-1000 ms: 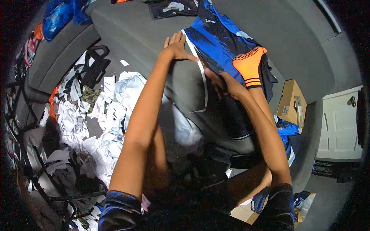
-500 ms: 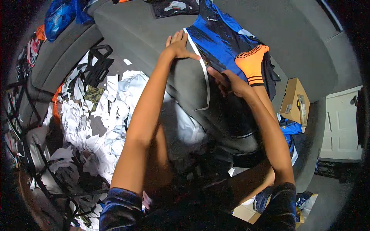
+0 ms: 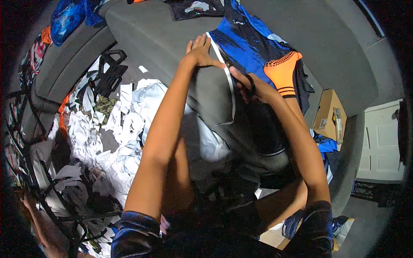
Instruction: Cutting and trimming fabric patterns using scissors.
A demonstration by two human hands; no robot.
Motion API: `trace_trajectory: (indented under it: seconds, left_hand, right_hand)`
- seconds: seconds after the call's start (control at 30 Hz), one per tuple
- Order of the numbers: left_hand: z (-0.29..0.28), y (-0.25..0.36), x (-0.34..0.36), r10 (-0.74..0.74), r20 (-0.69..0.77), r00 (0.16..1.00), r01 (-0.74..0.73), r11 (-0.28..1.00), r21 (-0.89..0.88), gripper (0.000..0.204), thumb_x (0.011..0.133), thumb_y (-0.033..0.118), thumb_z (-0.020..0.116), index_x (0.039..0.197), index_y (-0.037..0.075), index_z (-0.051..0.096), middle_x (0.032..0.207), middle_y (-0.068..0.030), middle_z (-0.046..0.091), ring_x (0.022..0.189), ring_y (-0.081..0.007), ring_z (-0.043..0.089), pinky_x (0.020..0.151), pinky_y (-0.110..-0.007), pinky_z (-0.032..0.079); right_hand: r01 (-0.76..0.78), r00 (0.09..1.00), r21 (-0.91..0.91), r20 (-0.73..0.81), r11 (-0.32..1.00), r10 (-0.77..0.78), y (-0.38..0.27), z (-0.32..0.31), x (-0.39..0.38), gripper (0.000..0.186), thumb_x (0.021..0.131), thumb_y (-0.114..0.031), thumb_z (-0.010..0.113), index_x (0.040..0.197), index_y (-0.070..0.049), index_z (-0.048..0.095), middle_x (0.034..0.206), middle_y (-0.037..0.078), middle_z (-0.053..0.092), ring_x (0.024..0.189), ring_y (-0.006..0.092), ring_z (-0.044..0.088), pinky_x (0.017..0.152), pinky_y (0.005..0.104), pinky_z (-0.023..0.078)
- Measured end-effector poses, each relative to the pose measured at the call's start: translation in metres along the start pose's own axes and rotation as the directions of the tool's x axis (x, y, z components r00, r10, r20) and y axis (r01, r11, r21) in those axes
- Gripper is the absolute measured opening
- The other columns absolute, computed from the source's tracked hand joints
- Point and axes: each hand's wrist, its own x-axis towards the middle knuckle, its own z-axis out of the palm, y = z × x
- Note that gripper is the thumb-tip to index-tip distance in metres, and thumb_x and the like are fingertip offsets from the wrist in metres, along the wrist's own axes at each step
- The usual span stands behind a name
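My left hand (image 3: 200, 55) lies flat on the grey sofa, fingers spread. Its thumb touches the white-edged border of a blue and black jersey (image 3: 243, 45). The white edging (image 3: 232, 101) curves down beside the hand and ends in a loose tip. Just right of the thumb, my right hand (image 3: 257, 88) is closed around scissors (image 3: 252, 81) with a dark finger loop. Their blades are mostly hidden against the dark cloth. Black cloth (image 3: 262, 124) hangs below the right hand. A foot in an orange sock (image 3: 282, 71) rests on the jersey, right of that hand.
White cloth scraps (image 3: 107, 142) are heaped on the left, near a black plastic frame (image 3: 112, 71). A cardboard box (image 3: 327, 112) stands right of the sofa. Black netting or straps (image 3: 38, 172) fill the left edge; another person's arm (image 3: 41, 225) shows at lower left.
My right hand has shifted slightly left and up, closer to the left thumb, and the scissors' loop shows more clearly. Another person's arm has appeared at lower left.
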Motion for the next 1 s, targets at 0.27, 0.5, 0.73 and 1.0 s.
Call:
trace_trajectory:
  seconds: [0.27,0.5,0.73,1.0]
  left_hand:
    - [-0.0024,0.0006,0.0024,-0.014,0.018,1.0,0.014,1.0,0.005,0.134,0.045,0.08,0.061,0.144,0.004,0.011,0.151,-0.0115,0.004,0.14,-0.0222,0.001,0.111,-0.042,0.003]
    - [-0.0031,0.002,0.0008,-0.013,0.037,0.999,0.013,1.0,0.006,0.133,0.047,0.08,0.06,0.144,0.004,0.01,0.152,-0.0107,0.003,0.14,-0.0215,0.001,0.112,-0.041,0.003]
    - [-0.006,0.0029,-0.0003,-0.02,0.05,0.999,0.019,1.0,0.02,0.133,0.047,0.08,0.06,0.144,0.004,0.01,0.152,-0.0102,0.003,0.14,-0.0209,0.0,0.112,-0.041,0.003]
    - [-0.0048,0.0017,0.0003,-0.01,0.038,0.999,0.009,1.0,0.026,0.132,0.047,0.08,0.06,0.144,0.004,0.01,0.152,-0.0109,0.004,0.14,-0.0218,0.001,0.112,-0.042,0.003]
  right_hand:
    - [-0.033,0.999,0.029,-0.02,0.999,0.033,-0.0004,-0.001,0.0052,0.067,0.071,-0.077,0.048,0.062,-0.011,0.046,0.052,0.005,0.044,0.044,0.0158,0.043,0.042,0.0262,0.034]
    - [-0.025,1.0,0.071,0.02,0.997,0.024,0.003,-0.0044,0.0065,0.067,0.072,-0.077,0.047,0.062,-0.01,0.046,0.053,0.004,0.044,0.044,0.0157,0.042,0.043,0.0269,0.034]
    - [-0.028,1.0,0.07,0.012,0.997,0.027,0.0082,-0.0045,0.0068,0.067,0.071,-0.077,0.047,0.062,-0.011,0.045,0.052,0.003,0.042,0.044,0.0155,0.041,0.042,0.0268,0.032]
    - [-0.005,1.0,0.035,0.0,0.999,0.005,0.008,-0.0038,0.0101,0.066,0.071,-0.077,0.048,0.059,-0.012,0.044,0.051,0.004,0.042,0.042,0.016,0.04,0.042,0.0264,0.031]
